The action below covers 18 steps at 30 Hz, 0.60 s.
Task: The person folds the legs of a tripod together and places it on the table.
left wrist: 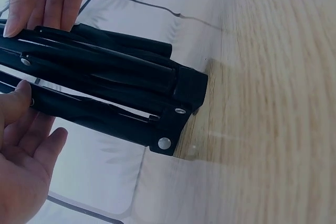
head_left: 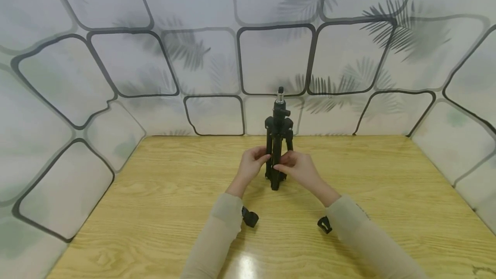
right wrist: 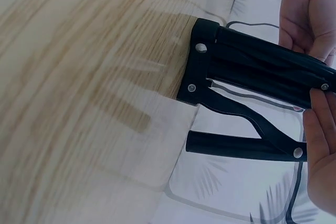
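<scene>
A small black tripod stand (head_left: pixel 277 141) stands upright near the back of the table, its legs folded nearly together. Its top has a silver-and-black tip and a side knob. My left hand (head_left: pixel 252 165) holds a leg on the left, thumb and fingers around it. From the right, my right hand (head_left: pixel 300 167) grips the legs, thumb on the front one. In the left wrist view, the lower hub (left wrist: pixel 184 103) with its rivets shows close over the wood. One leg (right wrist: pixel 236 146) stands a little apart in the right wrist view, joined by a curved brace (right wrist: pixel 247 115).
Below the stand spreads the wood-grain table (head_left: pixel 162 210). A pale patterned wall covering (head_left: pixel 213 63) rises close behind it and along both sides. Small black pieces (head_left: pixel 249 217) show by each sleeve cuff.
</scene>
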### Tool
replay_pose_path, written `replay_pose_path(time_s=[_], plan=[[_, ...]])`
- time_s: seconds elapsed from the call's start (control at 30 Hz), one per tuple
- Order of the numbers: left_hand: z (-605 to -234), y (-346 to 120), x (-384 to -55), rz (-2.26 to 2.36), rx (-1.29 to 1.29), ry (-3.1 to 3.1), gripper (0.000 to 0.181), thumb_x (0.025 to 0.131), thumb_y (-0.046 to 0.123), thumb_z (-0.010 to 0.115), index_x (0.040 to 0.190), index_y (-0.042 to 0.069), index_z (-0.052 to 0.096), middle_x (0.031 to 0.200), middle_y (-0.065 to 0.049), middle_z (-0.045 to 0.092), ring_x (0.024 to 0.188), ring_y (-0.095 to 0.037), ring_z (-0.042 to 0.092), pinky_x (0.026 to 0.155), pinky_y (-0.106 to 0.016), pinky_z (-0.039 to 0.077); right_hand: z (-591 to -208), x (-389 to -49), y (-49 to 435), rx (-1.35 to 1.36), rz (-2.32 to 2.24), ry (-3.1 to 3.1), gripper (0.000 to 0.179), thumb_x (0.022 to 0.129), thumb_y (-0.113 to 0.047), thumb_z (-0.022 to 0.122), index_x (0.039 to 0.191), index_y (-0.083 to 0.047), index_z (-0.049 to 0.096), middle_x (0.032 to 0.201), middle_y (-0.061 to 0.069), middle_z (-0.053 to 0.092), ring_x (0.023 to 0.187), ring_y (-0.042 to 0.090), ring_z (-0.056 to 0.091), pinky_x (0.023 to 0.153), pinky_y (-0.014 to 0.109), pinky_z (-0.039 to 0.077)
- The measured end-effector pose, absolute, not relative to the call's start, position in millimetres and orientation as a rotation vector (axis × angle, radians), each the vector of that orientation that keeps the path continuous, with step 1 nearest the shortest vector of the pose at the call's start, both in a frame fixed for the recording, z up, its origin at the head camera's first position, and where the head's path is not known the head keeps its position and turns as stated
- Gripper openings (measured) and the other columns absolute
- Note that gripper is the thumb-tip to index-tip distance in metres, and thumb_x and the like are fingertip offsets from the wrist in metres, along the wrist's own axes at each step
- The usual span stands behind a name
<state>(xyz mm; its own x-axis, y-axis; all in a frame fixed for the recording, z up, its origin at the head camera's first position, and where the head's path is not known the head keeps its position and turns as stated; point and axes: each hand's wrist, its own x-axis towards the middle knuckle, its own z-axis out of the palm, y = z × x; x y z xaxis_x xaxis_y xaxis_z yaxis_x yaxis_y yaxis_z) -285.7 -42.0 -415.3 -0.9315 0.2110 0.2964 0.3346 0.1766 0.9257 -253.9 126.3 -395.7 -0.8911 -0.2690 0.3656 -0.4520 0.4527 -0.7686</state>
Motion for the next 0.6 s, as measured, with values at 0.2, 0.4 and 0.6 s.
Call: replay_pose_path(time_s=[0.2, 0.4, 0.6], plan=[[-414.5, -40.9, -285.5, -1.873, -0.528, -2.342, 0.024, 0.086, 0.002, 0.055, 0.108, -0.005, 0.059, 0.101, -0.017, 0.062, 0.094, -0.023, 0.059, 0.079, -0.03, 0.047, -394.7, -252.4, 124.4, 0.61, 1.396, -2.525, 0.016, 0.076, -0.02, 0.071, 0.082, -0.006, 0.065, 0.075, 0.002, 0.065, 0.065, 0.011, 0.06, 0.055, 0.025, 0.049], [-413.9, -40.9, -285.4, -1.879, -0.509, -2.357, 0.024, 0.086, 0.003, 0.056, 0.109, -0.005, 0.059, 0.101, -0.016, 0.062, 0.093, -0.022, 0.059, 0.079, -0.029, 0.047, -395.2, -251.4, 125.0, 0.631, 1.371, -2.527, 0.015, 0.077, -0.019, 0.07, 0.084, -0.006, 0.065, 0.077, 0.002, 0.065, 0.066, 0.012, 0.061, 0.056, 0.025, 0.049], [-413.9, -42.0, -286.0, -1.91, -0.529, -2.357, 0.024, 0.087, 0.003, 0.054, 0.11, -0.005, 0.058, 0.101, -0.016, 0.062, 0.093, -0.022, 0.059, 0.079, -0.029, 0.047, -393.4, -249.4, 131.9, 0.668, 1.34, -2.508, 0.015, 0.079, -0.017, 0.068, 0.088, -0.006, 0.065, 0.082, 0.004, 0.066, 0.071, 0.014, 0.062, 0.061, 0.027, 0.05]])
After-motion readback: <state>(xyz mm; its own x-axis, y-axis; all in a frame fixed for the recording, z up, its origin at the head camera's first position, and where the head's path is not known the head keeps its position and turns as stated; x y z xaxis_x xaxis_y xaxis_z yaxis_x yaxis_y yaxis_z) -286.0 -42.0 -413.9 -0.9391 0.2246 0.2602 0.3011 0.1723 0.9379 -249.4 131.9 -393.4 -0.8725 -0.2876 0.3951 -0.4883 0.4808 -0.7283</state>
